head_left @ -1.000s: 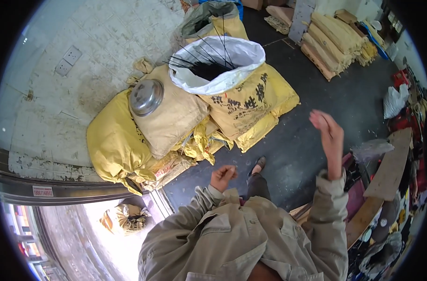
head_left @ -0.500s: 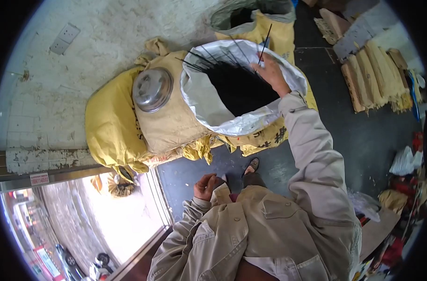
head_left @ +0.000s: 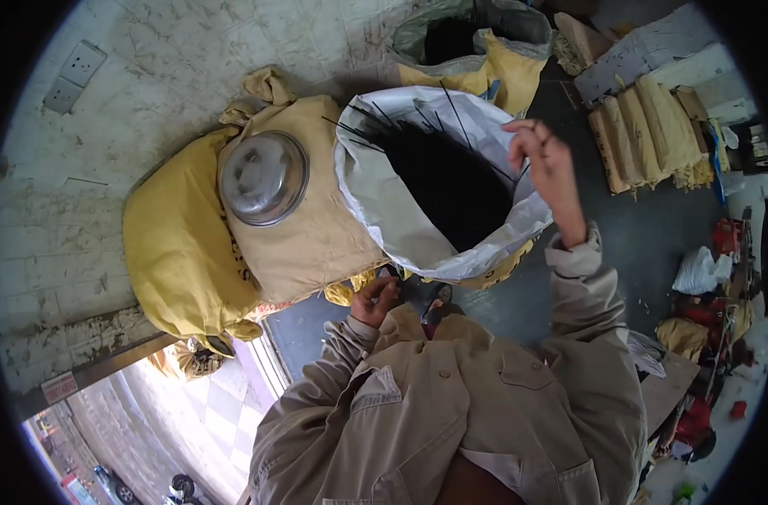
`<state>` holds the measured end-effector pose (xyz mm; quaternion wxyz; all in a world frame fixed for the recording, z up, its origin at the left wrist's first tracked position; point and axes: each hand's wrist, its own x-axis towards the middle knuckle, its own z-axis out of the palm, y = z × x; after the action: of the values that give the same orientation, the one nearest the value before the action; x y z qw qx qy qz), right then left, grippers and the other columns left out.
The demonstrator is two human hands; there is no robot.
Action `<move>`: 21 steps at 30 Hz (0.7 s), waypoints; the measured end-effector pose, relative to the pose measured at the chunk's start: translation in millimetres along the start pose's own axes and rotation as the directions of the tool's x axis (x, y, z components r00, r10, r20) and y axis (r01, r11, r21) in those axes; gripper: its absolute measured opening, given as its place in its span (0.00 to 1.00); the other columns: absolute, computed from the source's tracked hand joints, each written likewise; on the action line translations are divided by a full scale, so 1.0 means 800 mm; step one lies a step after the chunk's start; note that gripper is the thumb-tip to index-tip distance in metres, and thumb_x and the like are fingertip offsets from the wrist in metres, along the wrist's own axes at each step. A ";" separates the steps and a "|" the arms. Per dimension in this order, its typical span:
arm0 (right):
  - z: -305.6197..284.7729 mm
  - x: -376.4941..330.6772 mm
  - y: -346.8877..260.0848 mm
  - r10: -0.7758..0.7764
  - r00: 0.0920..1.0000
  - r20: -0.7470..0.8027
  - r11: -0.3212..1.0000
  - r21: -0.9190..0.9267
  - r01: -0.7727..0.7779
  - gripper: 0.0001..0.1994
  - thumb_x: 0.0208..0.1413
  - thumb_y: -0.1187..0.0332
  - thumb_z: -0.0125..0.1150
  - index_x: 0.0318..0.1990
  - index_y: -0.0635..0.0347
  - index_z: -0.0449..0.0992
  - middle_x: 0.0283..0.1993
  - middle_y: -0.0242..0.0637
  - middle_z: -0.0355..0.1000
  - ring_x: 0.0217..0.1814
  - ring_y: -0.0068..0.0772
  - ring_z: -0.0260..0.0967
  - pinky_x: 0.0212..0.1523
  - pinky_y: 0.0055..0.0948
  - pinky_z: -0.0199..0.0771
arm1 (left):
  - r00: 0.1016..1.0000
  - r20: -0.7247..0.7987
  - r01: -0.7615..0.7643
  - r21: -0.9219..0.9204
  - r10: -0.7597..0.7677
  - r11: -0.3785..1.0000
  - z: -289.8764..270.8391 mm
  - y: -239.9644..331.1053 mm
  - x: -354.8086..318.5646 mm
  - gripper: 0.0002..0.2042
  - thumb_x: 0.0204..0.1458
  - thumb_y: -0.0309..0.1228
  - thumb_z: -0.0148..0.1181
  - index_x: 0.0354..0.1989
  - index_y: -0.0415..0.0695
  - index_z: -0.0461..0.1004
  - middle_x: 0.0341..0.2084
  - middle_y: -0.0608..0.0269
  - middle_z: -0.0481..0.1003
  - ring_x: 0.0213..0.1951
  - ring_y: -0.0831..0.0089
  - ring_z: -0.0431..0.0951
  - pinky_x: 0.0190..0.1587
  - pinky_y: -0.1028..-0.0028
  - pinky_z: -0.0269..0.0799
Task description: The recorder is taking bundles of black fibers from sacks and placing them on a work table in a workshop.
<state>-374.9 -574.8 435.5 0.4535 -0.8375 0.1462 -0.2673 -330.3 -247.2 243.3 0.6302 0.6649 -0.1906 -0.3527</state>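
**Thin black sticks pinched over an open sack**

While the right hand hovers above the white sack, its fingers clamp a few thin black sticks; more fill the sack. The left hand curls loosely, empty, near the jacket. A steel bowl rests on a tan sack.

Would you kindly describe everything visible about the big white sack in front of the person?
The white sack looks like woven plastic, its mouth rolled down and wide open. It stands among yellow sacks near the wall, full of thin black sticks, some poking past the rim. The right hand hovers over its right rim, pinching a few sticks.
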 end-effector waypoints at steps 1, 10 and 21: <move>0.013 0.004 0.018 -0.004 1.000 0.015 1.000 -0.007 0.004 0.11 0.60 0.72 0.39 0.32 0.69 0.69 0.25 0.38 0.68 0.21 0.20 0.63 0.26 0.20 0.64 | 0.999 0.019 0.026 -0.004 -0.026 1.000 -0.006 0.009 0.010 0.09 0.53 0.29 0.54 0.39 0.38 0.73 0.27 0.63 0.76 0.31 0.79 0.74 0.35 0.79 0.70; 0.087 0.035 0.188 0.113 0.993 -0.022 0.896 -0.430 -0.112 0.16 0.51 0.65 0.58 0.46 0.63 0.68 0.25 0.36 0.67 0.26 0.28 0.65 0.30 0.27 0.66 | 0.998 0.053 0.029 0.037 -0.031 0.999 -0.052 0.010 0.038 0.08 0.53 0.25 0.52 0.39 0.37 0.73 0.29 0.61 0.76 0.34 0.79 0.74 0.38 0.78 0.70; 0.163 0.067 0.202 -0.095 0.990 0.106 0.782 -0.607 0.141 0.14 0.50 0.57 0.58 0.30 0.60 0.74 0.33 0.43 0.69 0.33 0.50 0.68 0.32 0.42 0.67 | 0.981 -0.190 0.050 0.037 -0.042 0.998 -0.034 -0.009 0.019 0.08 0.53 0.27 0.53 0.39 0.37 0.73 0.27 0.62 0.76 0.32 0.80 0.74 0.36 0.79 0.70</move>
<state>-255.7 -600.0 259.1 0.1446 -0.9555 0.1564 -0.2039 -302.1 -237.3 231.7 0.6233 0.7125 -0.1216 -0.2984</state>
